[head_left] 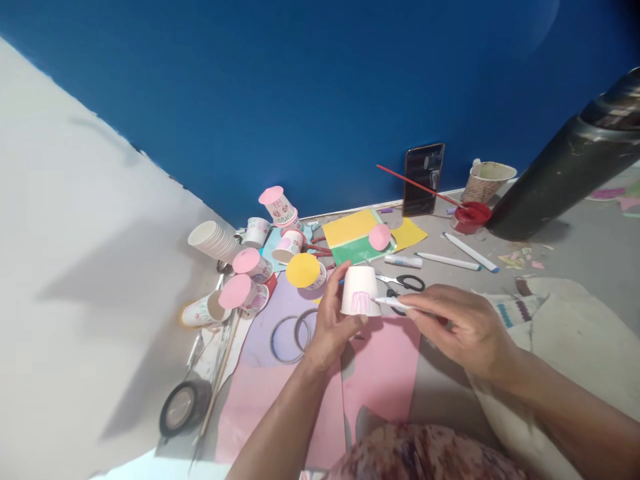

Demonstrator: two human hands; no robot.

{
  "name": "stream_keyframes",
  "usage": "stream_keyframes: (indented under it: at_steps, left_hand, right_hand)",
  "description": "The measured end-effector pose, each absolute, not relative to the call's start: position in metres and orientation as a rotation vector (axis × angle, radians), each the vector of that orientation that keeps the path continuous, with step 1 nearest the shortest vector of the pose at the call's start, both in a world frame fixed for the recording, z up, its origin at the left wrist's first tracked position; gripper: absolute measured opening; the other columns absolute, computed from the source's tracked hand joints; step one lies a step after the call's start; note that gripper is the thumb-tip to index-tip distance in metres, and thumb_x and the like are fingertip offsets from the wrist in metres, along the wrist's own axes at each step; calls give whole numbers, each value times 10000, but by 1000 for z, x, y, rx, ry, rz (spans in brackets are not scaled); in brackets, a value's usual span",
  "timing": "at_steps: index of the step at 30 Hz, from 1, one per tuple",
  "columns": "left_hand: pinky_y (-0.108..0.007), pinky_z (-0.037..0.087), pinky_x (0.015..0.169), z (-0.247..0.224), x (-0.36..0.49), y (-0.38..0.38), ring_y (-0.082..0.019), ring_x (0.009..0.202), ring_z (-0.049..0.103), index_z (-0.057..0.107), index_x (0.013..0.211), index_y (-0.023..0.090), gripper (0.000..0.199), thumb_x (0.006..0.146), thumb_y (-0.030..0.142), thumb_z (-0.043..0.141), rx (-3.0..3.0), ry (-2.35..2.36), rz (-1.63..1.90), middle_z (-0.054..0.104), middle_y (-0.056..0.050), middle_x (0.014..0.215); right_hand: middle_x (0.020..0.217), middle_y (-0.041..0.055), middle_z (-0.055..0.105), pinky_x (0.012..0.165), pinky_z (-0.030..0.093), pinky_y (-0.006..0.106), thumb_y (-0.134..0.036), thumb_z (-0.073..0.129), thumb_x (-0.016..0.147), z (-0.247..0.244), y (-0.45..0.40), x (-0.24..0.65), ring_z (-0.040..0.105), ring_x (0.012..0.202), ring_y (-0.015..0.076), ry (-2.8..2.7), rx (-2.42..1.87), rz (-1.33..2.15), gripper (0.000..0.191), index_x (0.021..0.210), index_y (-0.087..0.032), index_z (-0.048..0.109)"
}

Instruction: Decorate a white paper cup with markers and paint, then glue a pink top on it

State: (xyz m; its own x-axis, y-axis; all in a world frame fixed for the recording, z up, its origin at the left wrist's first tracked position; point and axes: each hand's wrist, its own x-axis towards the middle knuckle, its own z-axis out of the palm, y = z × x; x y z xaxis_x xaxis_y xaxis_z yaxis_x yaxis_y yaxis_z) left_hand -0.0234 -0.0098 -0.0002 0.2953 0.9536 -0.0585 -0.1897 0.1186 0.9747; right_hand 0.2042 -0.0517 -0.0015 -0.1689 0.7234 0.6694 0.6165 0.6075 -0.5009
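Observation:
My left hand [334,320] holds a white paper cup [361,288] upside down above the pink paper sheets [380,373]. The cup has a pink drawing near its rim. My right hand [457,323] grips a white marker [393,303] whose tip touches the cup's lower right side. Black-handled scissors [407,283] lie just behind the cup.
Decorated cups with pink and yellow lids [260,267] cluster at the left beside a stack of white cups [213,240]. Yellow and green paper [355,237], markers [450,261], a red paint pot [471,217] with brush, a phone [423,179] and a tape roll [183,408] lie around.

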Motion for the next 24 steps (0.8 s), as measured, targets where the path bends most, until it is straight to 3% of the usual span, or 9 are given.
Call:
stream_keyframes:
  at_steps: [24]
  left_hand:
    - [-327, 562, 851, -2, -25, -10, -283, 1146, 633, 505, 1509, 311, 909, 670, 284, 851, 1124, 889, 1024, 616, -78, 1404]
  right_hand:
    - [810, 27, 783, 607, 504, 274, -115, 661, 982, 2, -55, 203, 676, 644, 143, -1919, -1086, 215, 188, 1097, -221, 767]
